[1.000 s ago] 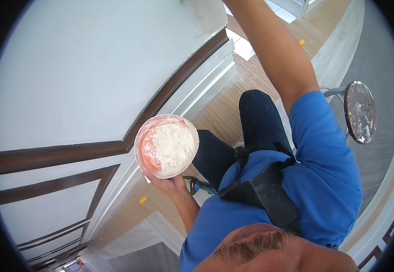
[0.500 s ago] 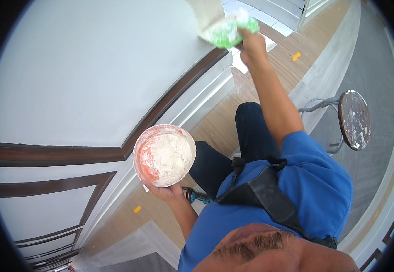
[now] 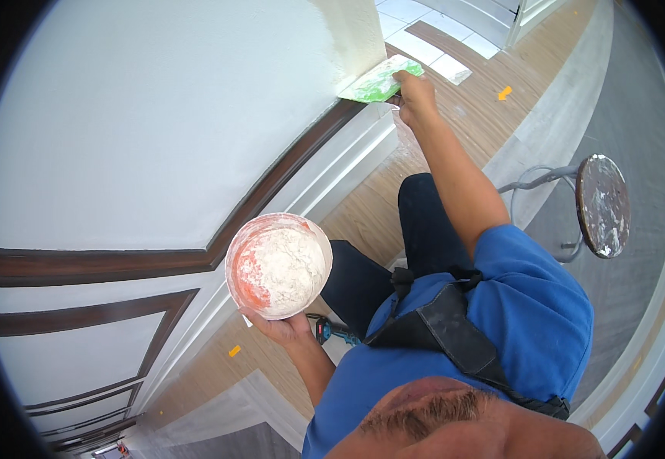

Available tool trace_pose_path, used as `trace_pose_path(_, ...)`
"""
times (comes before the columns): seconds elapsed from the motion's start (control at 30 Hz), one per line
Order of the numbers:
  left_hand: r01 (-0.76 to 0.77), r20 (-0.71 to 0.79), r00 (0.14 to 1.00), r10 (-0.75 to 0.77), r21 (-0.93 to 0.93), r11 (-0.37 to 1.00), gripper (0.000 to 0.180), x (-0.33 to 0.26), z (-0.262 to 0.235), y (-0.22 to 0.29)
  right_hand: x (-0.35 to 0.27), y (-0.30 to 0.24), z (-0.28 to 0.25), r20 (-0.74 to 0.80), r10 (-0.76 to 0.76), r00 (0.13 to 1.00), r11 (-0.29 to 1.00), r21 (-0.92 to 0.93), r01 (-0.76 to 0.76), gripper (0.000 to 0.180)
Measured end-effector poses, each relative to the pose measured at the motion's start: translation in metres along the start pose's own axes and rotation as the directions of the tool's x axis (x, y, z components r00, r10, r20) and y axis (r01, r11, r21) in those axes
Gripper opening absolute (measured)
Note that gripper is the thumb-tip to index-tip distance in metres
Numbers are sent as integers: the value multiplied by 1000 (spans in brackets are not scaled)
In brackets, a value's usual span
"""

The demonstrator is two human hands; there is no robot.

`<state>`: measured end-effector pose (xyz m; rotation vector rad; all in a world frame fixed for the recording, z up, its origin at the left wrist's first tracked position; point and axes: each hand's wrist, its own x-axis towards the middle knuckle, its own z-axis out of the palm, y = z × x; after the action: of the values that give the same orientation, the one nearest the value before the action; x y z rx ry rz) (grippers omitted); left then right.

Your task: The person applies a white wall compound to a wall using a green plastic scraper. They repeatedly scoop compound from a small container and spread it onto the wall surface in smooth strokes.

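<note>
My left hand (image 3: 283,327) grips a round bowl (image 3: 242,277) from below, its fingers partly hidden underneath. Whitish plaster (image 3: 293,264) fills much of the bowl, and reddish wall shows on one side. My right hand (image 3: 417,98), arm stretched forward, is closed on a green plastering trowel (image 3: 384,79) smeared with white. The trowel's edge meets the white wall (image 3: 133,122) at its far corner, just above the dark wooden trim (image 3: 294,157). Near that corner a damp-looking beige patch (image 3: 348,30) covers the wall.
A round stool (image 3: 603,205) with a paint-spattered top stands at the right. On the wood-look floor lies a teal and black power tool (image 3: 332,330) beside my leg. White tiles (image 3: 413,46) and a white door (image 3: 482,17) show at the far end.
My right hand has brought the trowel down and slightly left along the wall corner, toward the dark trim. The bowl in my left hand has barely moved.
</note>
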<state>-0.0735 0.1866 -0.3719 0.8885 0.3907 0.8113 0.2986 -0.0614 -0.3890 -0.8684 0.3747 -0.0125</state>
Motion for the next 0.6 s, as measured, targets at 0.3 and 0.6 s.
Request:
trace_pose_path(0.3,-5,7,1000,5,37,999,72,-4,17,6,14,-31,23,73,-29,997,998,-50,33,31)
trace_pose_path(0.6,211,-87,975,-205,65,975,73,-23,117,68,8,-131,51,-13,-34,999,998,-58,33,28)
